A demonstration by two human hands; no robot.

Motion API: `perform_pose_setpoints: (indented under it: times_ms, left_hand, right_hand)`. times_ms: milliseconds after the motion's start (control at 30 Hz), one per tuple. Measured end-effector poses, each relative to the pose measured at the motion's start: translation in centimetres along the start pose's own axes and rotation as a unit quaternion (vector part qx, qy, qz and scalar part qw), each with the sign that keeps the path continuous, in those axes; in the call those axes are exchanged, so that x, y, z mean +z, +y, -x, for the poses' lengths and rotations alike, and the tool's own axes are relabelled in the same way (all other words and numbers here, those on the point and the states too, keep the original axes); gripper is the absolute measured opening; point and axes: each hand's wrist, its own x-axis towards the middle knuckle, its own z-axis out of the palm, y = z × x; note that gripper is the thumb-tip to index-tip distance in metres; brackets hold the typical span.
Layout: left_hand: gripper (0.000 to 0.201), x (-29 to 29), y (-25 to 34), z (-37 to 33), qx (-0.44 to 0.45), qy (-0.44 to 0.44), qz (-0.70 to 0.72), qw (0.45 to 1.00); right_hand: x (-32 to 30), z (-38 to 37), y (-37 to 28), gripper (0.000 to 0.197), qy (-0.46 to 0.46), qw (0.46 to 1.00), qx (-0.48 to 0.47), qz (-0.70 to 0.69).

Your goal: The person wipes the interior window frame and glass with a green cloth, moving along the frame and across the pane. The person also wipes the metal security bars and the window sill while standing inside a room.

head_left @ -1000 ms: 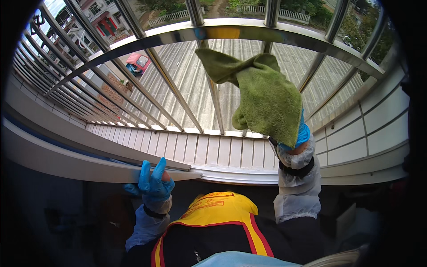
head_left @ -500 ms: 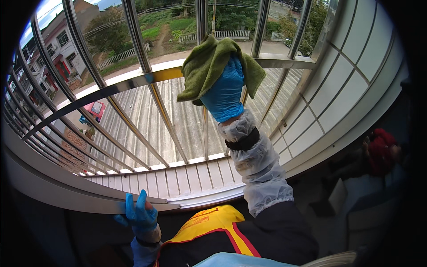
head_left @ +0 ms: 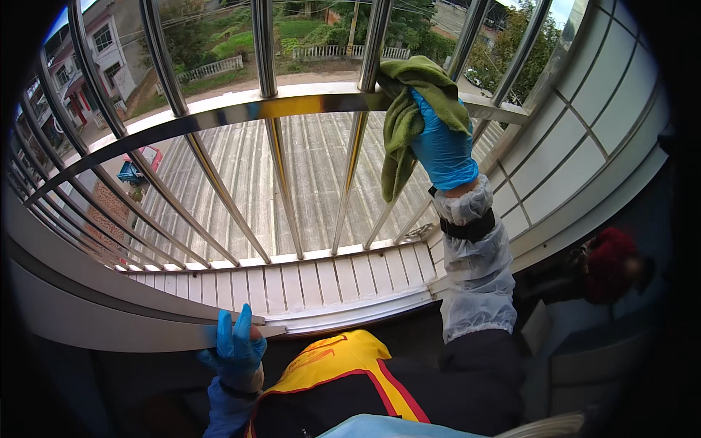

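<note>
One green cloth (head_left: pixel 409 117) hangs lengthwise down, gripped by right hand (head_left: pixel 442 150) against rail (head_left: pixel 241 109); left hand (head_left: pixel 237 350) spread.

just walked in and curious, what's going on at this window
A person in blue gloves is at a barred window. The right hand presses a green cloth against the shiny horizontal rail of the metal bars, near one upright bar. The left hand rests on the window sill below.

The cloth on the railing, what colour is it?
Olive green cloth, seen clearly in the head view.
</note>
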Motion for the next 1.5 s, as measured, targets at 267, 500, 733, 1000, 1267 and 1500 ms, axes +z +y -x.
perform_pose_setpoints:
  times_ms: [267, 500, 733, 1000, 1267, 1500]
  left_hand:
    - [0.027, -0.2, 0.1, -0.4, 0.014, -0.011, 0.025, 1.0]
    - [0.019, -1.7, 0.8, -0.6, -0.047, -0.003, 0.162, 0.986]
    - [0.084, -0.7, 11.4, -3.6, -0.078, -0.11, 0.557, 0.819]
    - [0.058, 2.1, 23.1, -3.9, -0.267, -0.17, 0.808, 0.496]
    - [0.037, 12.7, 12.9, -13.5, -0.362, 0.201, 0.536, 0.735]
    - [0.055, 17.7, 10.4, -24.6, -0.255, 0.167, 0.191, 0.933]
  right_hand:
    - [1.8, -1.5, 1.8, 0.039, -0.097, 0.989, -0.003, -0.113]
    - [-3.5, 7.3, -5.2, 0.045, -0.118, 0.985, 0.12, 0.031]
    - [-6.1, 14.6, -7.8, 0.035, -0.259, 0.893, 0.246, -0.273]
    - [-14.6, 20.5, -2.8, 0.051, -0.329, 0.806, 0.282, -0.403]
    - [-23.0, 23.3, 5.3, 0.02, 0.117, 0.973, 0.189, 0.066]
    - [-23.8, 23.9, 8.3, 0.038, 0.157, 0.977, 0.101, 0.104]
